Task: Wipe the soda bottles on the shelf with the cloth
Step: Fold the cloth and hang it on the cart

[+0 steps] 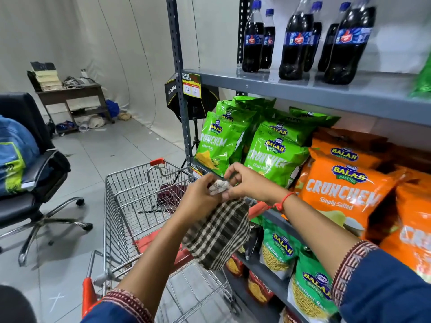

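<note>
Soda bottles (pixel 295 40) stand upright on the top grey shelf (pixel 303 92) at the far right, dark liquid inside, blue caps and blue labels, arranged in rows front to back; we count at least six. We observe the cloth (pixel 219 238), a dark and cream checked piece, held in front of us above the near right corner of a wire shopping cart (pixel 130 194), well below the bottles. Our left hand (pixel 198 201) has its fingers closed on the cloth's upper edge from the left. Our right hand (pixel 249 183) pinches the same bunched upper edge between thumb and forefinger, the remaining fingers curled; a red thread sits on that wrist. The body of the cloth hangs down beneath both hands. On the shelf below the bottles we note green snack bags (pixel 221 145) at left and orange snack bags (pixel 345 190) at right. An office chair (pixel 30 173) stands at far left.
</note>
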`<state>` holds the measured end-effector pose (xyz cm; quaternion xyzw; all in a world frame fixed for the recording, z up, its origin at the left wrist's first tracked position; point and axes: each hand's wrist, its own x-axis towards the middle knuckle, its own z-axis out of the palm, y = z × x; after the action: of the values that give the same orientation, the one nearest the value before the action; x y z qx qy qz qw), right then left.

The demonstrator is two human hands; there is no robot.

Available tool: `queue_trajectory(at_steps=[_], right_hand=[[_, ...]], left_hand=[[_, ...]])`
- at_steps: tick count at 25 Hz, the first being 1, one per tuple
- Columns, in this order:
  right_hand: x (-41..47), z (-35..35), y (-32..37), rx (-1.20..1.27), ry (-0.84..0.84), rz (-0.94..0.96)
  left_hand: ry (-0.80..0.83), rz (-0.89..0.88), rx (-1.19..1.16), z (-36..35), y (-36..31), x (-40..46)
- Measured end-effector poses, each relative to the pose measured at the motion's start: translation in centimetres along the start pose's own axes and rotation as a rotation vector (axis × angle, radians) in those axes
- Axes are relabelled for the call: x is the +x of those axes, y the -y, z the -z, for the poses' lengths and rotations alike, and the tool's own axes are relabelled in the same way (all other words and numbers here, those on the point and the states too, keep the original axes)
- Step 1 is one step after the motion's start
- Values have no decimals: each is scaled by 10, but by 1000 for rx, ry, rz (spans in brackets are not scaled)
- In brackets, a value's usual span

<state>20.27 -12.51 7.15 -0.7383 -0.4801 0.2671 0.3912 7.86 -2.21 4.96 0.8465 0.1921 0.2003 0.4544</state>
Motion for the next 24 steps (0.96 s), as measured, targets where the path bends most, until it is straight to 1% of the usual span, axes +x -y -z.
queue_trajectory(at_steps=[3, 4, 6, 8, 11, 14, 16, 18, 21, 24], right_hand=[[-10, 4, -12, -212, 229, -122], [-12, 5, -14, -289, 272, -131], [-16, 10, -14, -375, 309, -128], [-21, 21, -6, -401, 352, -157], [-28, 46, 5, -479, 470, -195], [-26, 67, 12, -493, 524, -257], [-15, 68, 11, -473, 498, -306], [1, 53, 3, -476, 438, -349], [21, 13, -24, -636, 288, -259], [31, -10, -48, -641, 116, -229]], left_hand=[[71, 101, -112, 9, 1, 0], [94, 137, -157, 13, 1, 1], [133, 189, -214, 20, 2, 2], [142, 211, -251, 29, 1, 2], [143, 225, -367, 40, -1, -7], [167, 266, -452, 43, 3, -24], [191, 337, -418, 40, 9, -36], [169, 420, -310, 35, 18, -44], [104, 504, -126, 25, 37, -47], [39, 533, -90, 17, 53, -42]])
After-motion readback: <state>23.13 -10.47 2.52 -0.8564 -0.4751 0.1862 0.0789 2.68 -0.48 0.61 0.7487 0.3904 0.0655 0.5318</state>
